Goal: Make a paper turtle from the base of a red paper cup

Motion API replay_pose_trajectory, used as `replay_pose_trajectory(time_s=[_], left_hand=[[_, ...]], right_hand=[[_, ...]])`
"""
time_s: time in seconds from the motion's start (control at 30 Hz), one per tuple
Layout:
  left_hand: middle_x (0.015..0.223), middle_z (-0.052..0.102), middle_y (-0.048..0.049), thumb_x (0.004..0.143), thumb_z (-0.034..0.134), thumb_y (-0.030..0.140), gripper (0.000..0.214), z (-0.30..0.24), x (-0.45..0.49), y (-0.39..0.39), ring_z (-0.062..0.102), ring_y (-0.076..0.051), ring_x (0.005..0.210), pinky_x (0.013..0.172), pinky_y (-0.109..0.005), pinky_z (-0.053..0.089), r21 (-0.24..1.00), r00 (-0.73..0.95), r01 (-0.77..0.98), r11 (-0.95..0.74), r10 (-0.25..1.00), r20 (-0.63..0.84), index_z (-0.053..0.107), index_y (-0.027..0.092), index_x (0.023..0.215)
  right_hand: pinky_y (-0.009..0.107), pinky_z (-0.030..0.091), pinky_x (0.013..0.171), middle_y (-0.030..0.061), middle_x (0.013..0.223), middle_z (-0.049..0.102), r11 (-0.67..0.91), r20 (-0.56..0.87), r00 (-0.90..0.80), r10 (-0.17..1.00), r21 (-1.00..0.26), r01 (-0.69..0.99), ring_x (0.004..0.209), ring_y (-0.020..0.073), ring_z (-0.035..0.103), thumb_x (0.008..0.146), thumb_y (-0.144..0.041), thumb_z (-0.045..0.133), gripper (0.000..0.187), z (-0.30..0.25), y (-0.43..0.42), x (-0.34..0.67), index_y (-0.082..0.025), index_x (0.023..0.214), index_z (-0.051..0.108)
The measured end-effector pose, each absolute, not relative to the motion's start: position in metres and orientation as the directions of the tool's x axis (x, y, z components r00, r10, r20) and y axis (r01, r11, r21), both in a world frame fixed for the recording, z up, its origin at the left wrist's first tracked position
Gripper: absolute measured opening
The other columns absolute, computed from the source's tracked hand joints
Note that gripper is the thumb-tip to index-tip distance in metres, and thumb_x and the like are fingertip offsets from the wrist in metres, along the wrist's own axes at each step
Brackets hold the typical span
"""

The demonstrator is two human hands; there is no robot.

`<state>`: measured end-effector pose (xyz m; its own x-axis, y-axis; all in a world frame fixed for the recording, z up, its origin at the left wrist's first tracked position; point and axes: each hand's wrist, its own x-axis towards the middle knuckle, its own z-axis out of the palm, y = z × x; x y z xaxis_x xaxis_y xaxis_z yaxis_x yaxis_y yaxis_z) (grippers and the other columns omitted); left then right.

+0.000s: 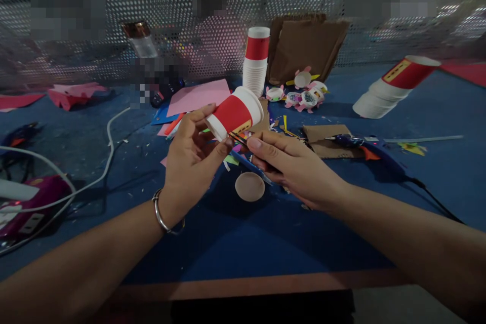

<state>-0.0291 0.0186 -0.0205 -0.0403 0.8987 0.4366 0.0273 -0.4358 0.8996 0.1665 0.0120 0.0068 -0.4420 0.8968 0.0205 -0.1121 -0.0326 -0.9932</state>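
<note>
My left hand (pixel 192 154) is closed around a red and white paper cup (pixel 235 113), held tilted on its side above the blue table (pixel 266 233). My right hand (pixel 290 162) is closed on a thin dark tool, apparently scissors (pixel 240 138), whose tip touches the cup's base. A round tan paper disc (pixel 249 186) lies on the table just below both hands. A metal bangle sits on my left wrist.
A cup stack (pixel 256 61) stands behind, another stack (pixel 395 86) lies at right. A blue glue gun (pixel 364 144) rests on cardboard, its cord trailing right. Small paper crafts (pixel 304 93), pink paper (pixel 199 96), brown bag (pixel 307 45), white cable (pixel 108 147) and a magenta device (pixel 26 207) lie around.
</note>
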Motion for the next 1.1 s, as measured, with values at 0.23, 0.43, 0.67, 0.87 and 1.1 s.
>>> replay_pose_trajectory(time_s=[0.23, 0.43, 0.67, 0.87, 1.1], left_hand=[[0.136, 0.072, -0.0102, 0.085, 0.093, 0.032, 0.057, -0.019, -0.030, 0.019, 0.075, -0.028, 0.119, 0.104, -0.046, 0.063, 0.900, -0.033, 0.045, -0.433, 0.900, 0.435, 0.059, 0.025, 0.131], [0.131, 0.070, -0.0087, 0.080, 0.097, 0.031, 0.059, -0.023, -0.032, 0.024, 0.074, -0.025, 0.118, 0.103, -0.043, 0.062, 0.901, -0.056, 0.006, -0.433, 0.900, 0.433, 0.054, 0.025, 0.121], [0.123, 0.070, -0.0055, 0.079, 0.097, 0.032, 0.058, -0.023, -0.033, 0.023, 0.074, -0.024, 0.114, 0.102, -0.042, 0.062, 0.887, -0.046, 0.086, -0.453, 0.888, 0.458, 0.053, 0.025, 0.117], [0.130, 0.072, -0.0085, 0.082, 0.094, 0.028, 0.054, -0.026, -0.034, 0.023, 0.073, -0.024, 0.114, 0.104, -0.045, 0.060, 0.898, -0.029, 0.107, -0.427, 0.901, 0.432, 0.055, 0.024, 0.119], [0.131, 0.071, -0.0088, 0.082, 0.095, 0.031, 0.056, -0.028, -0.028, 0.019, 0.073, -0.026, 0.117, 0.105, -0.045, 0.060, 0.895, 0.008, 0.117, -0.431, 0.902, 0.433, 0.061, 0.024, 0.126]], right_hand=[[0.026, 0.012, 0.045, -0.0077, 0.069, 0.042, -0.125, -0.048, -0.439, 0.897, -0.981, -0.149, 0.054, 0.0060, 0.025, 0.089, -0.067, 0.085, 0.052, 0.005, 0.013, 0.165, -0.019, 0.090, 0.064], [0.026, 0.012, 0.047, -0.0065, 0.070, 0.043, -0.184, -0.098, -0.430, 0.897, -0.969, -0.162, 0.057, 0.0076, 0.027, 0.085, -0.066, 0.088, 0.052, 0.006, 0.013, 0.165, -0.019, 0.089, 0.064], [0.028, 0.012, 0.047, -0.0077, 0.068, 0.042, -0.169, -0.089, -0.413, 0.906, -0.972, -0.161, 0.055, 0.0073, 0.023, 0.082, -0.067, 0.089, 0.054, 0.002, 0.012, 0.163, -0.020, 0.090, 0.064], [0.028, 0.011, 0.046, -0.0090, 0.064, 0.044, -0.179, -0.077, -0.419, 0.905, -0.961, -0.210, 0.050, 0.0063, 0.022, 0.082, -0.059, 0.092, 0.049, 0.000, 0.011, 0.161, -0.022, 0.085, 0.060], [0.027, 0.012, 0.046, -0.0090, 0.063, 0.045, -0.191, -0.101, -0.365, 0.926, -0.956, -0.221, 0.049, 0.0051, 0.025, 0.081, -0.063, 0.092, 0.053, -0.001, 0.010, 0.158, -0.021, 0.084, 0.059]])
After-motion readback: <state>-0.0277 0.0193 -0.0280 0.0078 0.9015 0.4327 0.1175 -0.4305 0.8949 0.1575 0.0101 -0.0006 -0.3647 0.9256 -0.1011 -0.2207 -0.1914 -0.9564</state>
